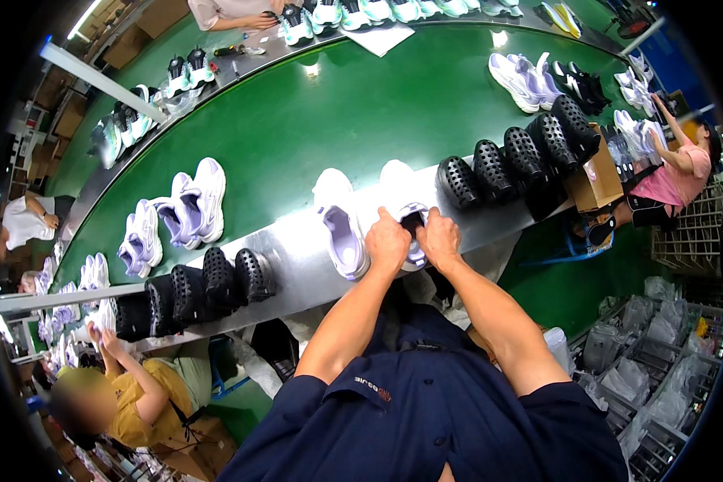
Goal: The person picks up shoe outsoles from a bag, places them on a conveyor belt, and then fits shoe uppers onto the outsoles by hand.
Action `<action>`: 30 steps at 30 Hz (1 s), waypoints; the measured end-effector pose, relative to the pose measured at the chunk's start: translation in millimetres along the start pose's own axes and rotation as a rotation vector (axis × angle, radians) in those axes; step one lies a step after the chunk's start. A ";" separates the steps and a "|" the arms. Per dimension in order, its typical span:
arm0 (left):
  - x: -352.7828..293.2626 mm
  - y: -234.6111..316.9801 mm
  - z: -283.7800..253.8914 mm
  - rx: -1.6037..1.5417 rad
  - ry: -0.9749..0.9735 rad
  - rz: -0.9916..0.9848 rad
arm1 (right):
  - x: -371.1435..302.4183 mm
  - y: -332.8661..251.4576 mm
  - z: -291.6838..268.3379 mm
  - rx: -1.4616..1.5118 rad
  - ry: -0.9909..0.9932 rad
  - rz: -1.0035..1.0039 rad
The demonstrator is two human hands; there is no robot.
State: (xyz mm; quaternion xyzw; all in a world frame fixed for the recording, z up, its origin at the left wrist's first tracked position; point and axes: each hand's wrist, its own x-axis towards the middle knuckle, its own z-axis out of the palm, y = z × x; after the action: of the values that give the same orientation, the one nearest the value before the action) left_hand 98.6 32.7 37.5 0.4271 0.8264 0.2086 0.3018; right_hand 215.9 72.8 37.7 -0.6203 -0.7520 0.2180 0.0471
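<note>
A white and lilac sneaker [403, 207] stands on the metal ledge [297, 245] in front of me, toe pointing away. My left hand [386, 241] and my right hand [439, 238] both grip its heel opening, thumbs at the collar. Its mate, a second white and lilac sneaker [340, 226], lies just left of my left hand, its lilac insole showing. Neither hand touches that one.
A green conveyor belt [361, 120] carries more pale sneakers [191, 202]. Rows of black perforated shoe lasts [193, 293] and black lasts [522, 157] line the ledge on both sides. Other people work at left, right and top. Wire bins with plastic bags [659, 353] stand at my right.
</note>
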 end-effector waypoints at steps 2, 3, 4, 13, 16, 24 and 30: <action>-8.0 -4.9 -6.2 -0.041 0.012 0.089 | 1.8 2.6 2.7 -0.028 -0.012 -0.031; -23.0 -9.8 -12.7 -0.116 -0.026 0.163 | 2.4 8.7 2.6 -0.013 -0.021 -0.045; -44.2 -16.7 -24.3 -0.089 0.079 0.282 | 3.5 15.3 4.4 -0.025 -0.019 -0.068; -53.5 -87.5 -35.2 0.047 0.120 0.207 | 12.6 -12.8 1.5 -0.082 -0.122 -0.140; -70.8 -85.5 -37.1 -0.102 0.272 0.226 | 8.5 -25.8 -9.1 -0.039 -0.159 -0.130; -146.0 -180.1 -234.8 0.414 1.194 -0.094 | -48.7 -34.4 -73.7 0.295 -0.178 -0.295; -150.6 -254.5 -275.4 0.486 1.055 -0.276 | -56.7 -71.9 -63.8 0.436 -0.322 -0.337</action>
State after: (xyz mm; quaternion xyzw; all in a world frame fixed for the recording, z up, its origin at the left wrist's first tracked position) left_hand -167.3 -256.0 133.7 0.2115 0.9366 0.1562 -0.2316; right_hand 184.9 26.2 134.2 -0.4197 -0.7776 0.4585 0.0948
